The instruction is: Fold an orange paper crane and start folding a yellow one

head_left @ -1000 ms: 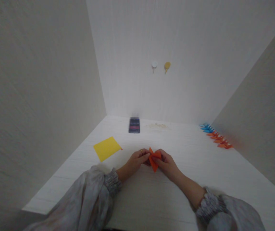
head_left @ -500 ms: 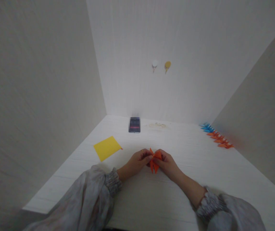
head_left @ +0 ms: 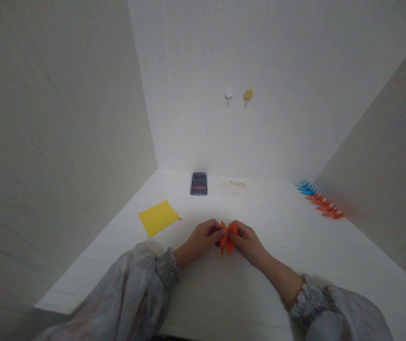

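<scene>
A partly folded orange paper figure (head_left: 227, 238) is held just above the white table (head_left: 281, 265) between both hands. My left hand (head_left: 203, 239), with a ring on one finger, pinches its left side with closed fingers. My right hand (head_left: 247, 241) pinches its right side in the same way. Two pointed flaps of the paper hang down below the fingers.
A yellow paper sheet (head_left: 158, 217) lies to the left. A dark small box (head_left: 198, 183) stands near the back wall. Several folded blue paper figures (head_left: 305, 187) and orange paper figures (head_left: 325, 207) line the right wall. Two round hooks (head_left: 238, 94) hang on the back wall.
The orange paper has been folded narrower, its lower part now two points hanging down. Both hands have stayed in the same spot.
</scene>
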The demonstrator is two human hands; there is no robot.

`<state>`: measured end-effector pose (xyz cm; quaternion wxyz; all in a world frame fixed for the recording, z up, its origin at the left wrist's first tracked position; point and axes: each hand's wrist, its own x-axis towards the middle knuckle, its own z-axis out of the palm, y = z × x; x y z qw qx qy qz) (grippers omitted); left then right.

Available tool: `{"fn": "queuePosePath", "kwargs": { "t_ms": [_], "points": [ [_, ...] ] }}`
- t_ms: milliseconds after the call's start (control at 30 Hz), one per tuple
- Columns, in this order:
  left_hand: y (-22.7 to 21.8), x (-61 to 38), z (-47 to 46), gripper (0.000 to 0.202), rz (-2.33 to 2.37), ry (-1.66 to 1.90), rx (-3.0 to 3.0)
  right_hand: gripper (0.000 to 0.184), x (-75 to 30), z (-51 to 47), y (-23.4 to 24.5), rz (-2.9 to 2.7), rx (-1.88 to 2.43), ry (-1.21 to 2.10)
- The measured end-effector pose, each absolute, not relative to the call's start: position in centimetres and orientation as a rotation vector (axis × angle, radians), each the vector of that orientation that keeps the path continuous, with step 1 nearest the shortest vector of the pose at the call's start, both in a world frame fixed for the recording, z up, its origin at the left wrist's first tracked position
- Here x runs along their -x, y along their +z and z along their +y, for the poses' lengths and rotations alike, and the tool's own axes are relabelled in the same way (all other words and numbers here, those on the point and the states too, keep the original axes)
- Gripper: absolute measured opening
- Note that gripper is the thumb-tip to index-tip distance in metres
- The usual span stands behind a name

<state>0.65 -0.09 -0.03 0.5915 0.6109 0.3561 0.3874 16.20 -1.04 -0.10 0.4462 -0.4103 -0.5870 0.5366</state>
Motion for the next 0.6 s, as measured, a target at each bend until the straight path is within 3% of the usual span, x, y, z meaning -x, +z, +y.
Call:
{"fn": "queuePosePath", "kwargs": {
  "t_ms": [600],
  "points": [
    [0.16,-0.45,-0.31,0.023,0.901,0.939,-1.541,0.025,-15.92,-1.54,0.86,-1.421,0.976,1.408]
  ]
}}
